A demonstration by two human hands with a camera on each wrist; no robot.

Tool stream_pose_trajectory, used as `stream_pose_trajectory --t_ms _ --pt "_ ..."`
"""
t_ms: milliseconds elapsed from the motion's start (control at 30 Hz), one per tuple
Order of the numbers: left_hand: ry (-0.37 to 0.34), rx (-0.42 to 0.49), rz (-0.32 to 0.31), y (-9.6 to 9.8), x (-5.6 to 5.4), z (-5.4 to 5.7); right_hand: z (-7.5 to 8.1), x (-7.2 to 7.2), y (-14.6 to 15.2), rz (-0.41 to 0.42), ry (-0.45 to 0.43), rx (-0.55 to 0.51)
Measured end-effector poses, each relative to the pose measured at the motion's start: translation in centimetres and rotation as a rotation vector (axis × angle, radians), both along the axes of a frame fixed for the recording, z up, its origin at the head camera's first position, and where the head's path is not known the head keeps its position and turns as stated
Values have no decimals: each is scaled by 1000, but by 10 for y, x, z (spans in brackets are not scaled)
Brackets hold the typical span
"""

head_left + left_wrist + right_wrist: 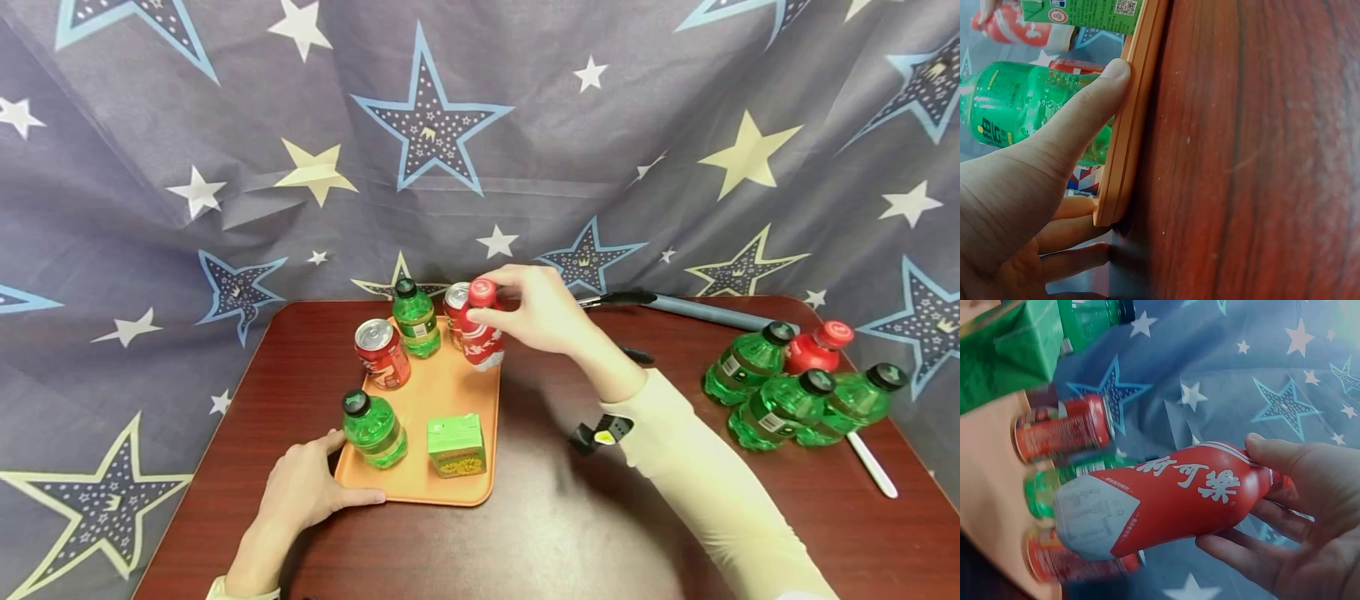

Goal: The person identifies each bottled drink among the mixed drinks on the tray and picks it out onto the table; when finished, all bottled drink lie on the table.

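Note:
My right hand (pixel 542 310) pinches a red cola bottle (pixel 482 337) near its red cap, above the far right part of an orange tray (pixel 435 496). The right wrist view shows the bottle (pixel 1172 500) tilted, with a white lower end. At the tray's near left corner, my left hand (pixel 303 481) rests with the thumb along the front rim and the fingers spread at the left side. On the tray, a green soda bottle (pixel 375 432) stands beside that hand. A green drink carton (pixel 457 447), red cans (pixel 383 356) and another green bottle (pixel 417 321) stand there too.
At the table's right are several bottles, green ones (pixel 777 410) and a red-capped one (pixel 813 347). A white stick-like thing (pixel 872 467) lies near them. Behind my right arm lies a long grey-blue handle (pixel 712 312). A star-patterned cloth (pixel 525 183) hangs along the table's back edge.

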State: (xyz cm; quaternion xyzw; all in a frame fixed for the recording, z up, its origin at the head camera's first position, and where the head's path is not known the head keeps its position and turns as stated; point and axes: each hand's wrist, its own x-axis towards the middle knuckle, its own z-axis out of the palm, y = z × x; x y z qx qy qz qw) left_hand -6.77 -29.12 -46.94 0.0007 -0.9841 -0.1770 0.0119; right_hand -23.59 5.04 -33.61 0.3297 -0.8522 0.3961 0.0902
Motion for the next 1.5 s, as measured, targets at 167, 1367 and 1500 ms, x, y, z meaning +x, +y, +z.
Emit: stream_pose_trajectory --t_ms 167,1367,1500 --pt "-6 -4 2 1 1 1 7 4 29 -53 6 -4" --pt "-3 -4 -5 0 0 3 22 30 192 -460 77 139" --pt "-14 -7 -2 0 0 4 21 31 207 -512 74 199"
